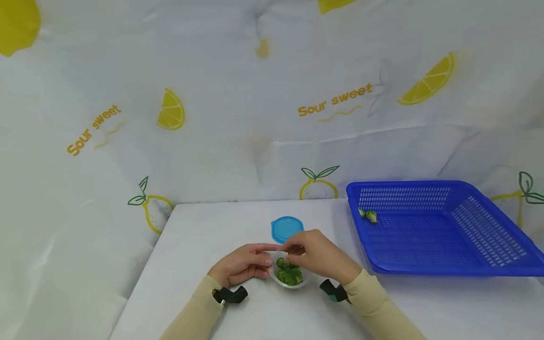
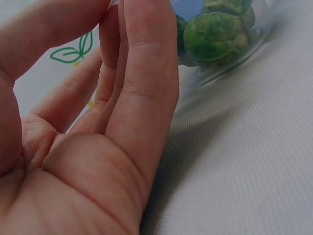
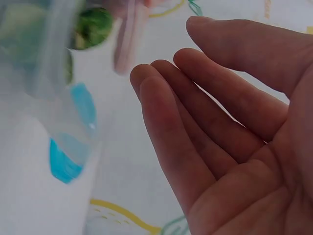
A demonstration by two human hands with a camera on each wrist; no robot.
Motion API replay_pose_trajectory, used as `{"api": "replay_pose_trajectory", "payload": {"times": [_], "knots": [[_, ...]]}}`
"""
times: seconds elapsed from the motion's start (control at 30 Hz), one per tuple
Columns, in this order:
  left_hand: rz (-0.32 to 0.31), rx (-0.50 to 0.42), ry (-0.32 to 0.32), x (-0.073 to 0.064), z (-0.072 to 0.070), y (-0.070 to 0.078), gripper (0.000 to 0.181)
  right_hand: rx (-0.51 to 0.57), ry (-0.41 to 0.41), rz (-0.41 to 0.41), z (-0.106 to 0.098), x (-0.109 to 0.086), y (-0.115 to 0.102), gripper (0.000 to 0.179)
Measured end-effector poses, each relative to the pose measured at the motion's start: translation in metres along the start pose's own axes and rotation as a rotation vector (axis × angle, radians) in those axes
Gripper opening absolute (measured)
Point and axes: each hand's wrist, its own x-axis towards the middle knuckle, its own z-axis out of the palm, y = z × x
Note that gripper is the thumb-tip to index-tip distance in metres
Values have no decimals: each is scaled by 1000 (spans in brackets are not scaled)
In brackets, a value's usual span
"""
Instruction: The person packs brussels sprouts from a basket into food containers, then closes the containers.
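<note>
A small clear plastic container (image 1: 277,282) holding several Brussels sprouts (image 1: 290,276) stands on the white table. My left hand (image 1: 244,264) holds it from the left, thumb at the near-left rim and forefinger along the far side. In the left wrist view, sprouts (image 2: 215,38) show through the clear wall beside the fingers. Over the container's right side hovers my right hand (image 1: 318,252), fingers loosely bent. Nothing lies between those fingers (image 3: 166,127) in the right wrist view. Behind the container, a light-blue lid (image 1: 287,228) lies flat.
A blue perforated plastic basket (image 1: 425,270) stands on the right, with a couple of sprouts (image 1: 371,216) by its left wall. Lemon-printed white sheeting (image 1: 229,141) hangs behind the table (image 1: 204,226). Each wrist wears a black device (image 1: 231,295).
</note>
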Motion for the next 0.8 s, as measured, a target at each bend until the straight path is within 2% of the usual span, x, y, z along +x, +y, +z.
{"api": "replay_pose_trajectory", "payload": {"times": [0.1,0.23,0.37,0.57,0.8], "knots": [[0,5,16,-4,-2,-1,59,-48,33,-29,-19,-5,-9,18],[12,4,31,-7,-3,0,56,-124,61,-45,-57,-11,-18,18],[17,-10,19,-9,-2,0,55,-201,98,22,-99,-17,-9,18],[18,-24,0,-7,0,-1,57,-251,82,174,-146,-29,36,25],[8,-27,-10,-4,1,-2,61,-288,33,262,-169,-36,99,28]]}}
